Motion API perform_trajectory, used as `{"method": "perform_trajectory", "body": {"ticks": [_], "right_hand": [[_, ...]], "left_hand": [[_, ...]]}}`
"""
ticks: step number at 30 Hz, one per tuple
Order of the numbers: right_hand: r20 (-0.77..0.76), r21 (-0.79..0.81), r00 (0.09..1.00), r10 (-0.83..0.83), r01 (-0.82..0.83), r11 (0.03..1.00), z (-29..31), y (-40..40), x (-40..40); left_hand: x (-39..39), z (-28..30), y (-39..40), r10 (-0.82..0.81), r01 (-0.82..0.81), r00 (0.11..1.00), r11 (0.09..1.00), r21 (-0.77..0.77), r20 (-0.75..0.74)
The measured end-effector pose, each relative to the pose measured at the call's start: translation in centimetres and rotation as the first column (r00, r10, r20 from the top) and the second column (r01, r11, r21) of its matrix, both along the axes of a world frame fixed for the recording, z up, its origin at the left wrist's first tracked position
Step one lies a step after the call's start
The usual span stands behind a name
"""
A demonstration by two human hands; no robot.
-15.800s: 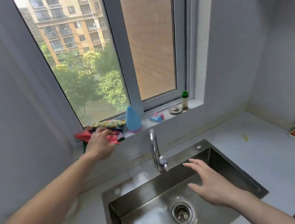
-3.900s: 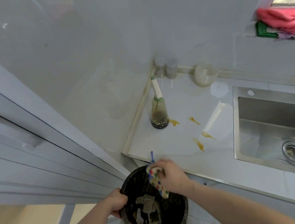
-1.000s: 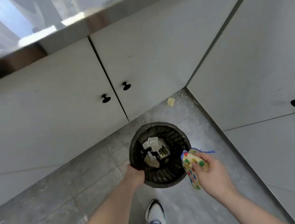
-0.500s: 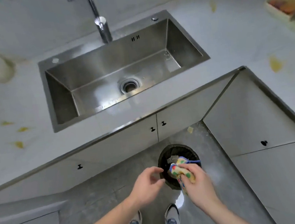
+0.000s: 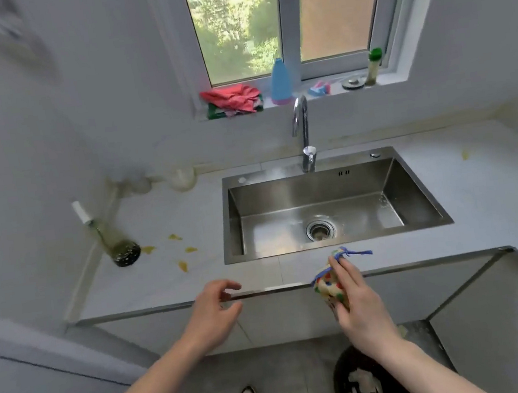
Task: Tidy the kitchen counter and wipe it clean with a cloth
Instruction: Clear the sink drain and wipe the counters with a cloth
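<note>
My right hand [image 5: 361, 308] grips a bunched, dotted cloth [image 5: 329, 287] with a blue edge, held in front of the counter's front edge below the sink. My left hand [image 5: 213, 316] hovers empty with loosely curled fingers just before the counter edge. The pale counter [image 5: 170, 279] carries several yellow-orange spots [image 5: 183, 266] left of the sink. A yellow spot [image 5: 465, 155] lies on the right side too.
A steel sink [image 5: 327, 207] with tap [image 5: 303, 132] fills the middle. A bottle [image 5: 113, 240] stands at the left wall. Pink cloths [image 5: 232, 100], a blue bottle [image 5: 279, 82] and a green-capped bottle [image 5: 374, 66] sit on the sill. A black bin [image 5: 368, 382] stands on the floor.
My left hand let go of the bin, which now stands on the floor. My view rose from the floor to the counter and window, and both hands came up to the counter edge.
</note>
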State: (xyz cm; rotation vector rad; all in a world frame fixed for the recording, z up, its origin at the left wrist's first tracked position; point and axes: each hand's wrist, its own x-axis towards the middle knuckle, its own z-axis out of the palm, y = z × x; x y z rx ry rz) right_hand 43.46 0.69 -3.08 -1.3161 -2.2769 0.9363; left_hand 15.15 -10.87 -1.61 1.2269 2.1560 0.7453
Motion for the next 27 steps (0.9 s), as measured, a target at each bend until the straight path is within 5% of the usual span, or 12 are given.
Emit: {"method": "perform_trajectory", "body": {"ticks": [7, 10, 14, 21, 27], "right_hand": [[0.093, 0.052, 0.989, 0.111, -0.116, 0.992, 1.7, 3.4, -8.1], [0.148, 0.029, 0.98, 0.133, -0.139, 0.99, 1.4, 3.6, -12.4], [0.201, -0.02, 0.964, 0.172, -0.172, 0.985, 0.8, 3.8, -18.7], [0.288, -0.076, 0.938, 0.194, -0.179, 0.981, -0.5, 4.2, -27.8], [0.309, -0.125, 0.923, 0.229, -0.199, 0.972, -1.9, 3.9, -31.8]], "left_hand": [[-12.9, 5.3, -1.0, 0.277, -0.255, 0.934, 0.959, 0.124, -0.226], [-19.4, 5.8, -1.3, 0.485, -0.459, 0.857, 0.872, 0.173, -0.172], [-28.3, 6.3, -1.6, 0.692, -0.69, 0.721, 0.722, 0.054, -0.038], [-38.3, 6.7, 2.6, 0.763, -0.765, 0.644, 0.638, 0.087, 0.054], [-42.5, 7.0, 4.4, 0.714, -0.705, 0.693, 0.7, 0.118, -0.099]]}}
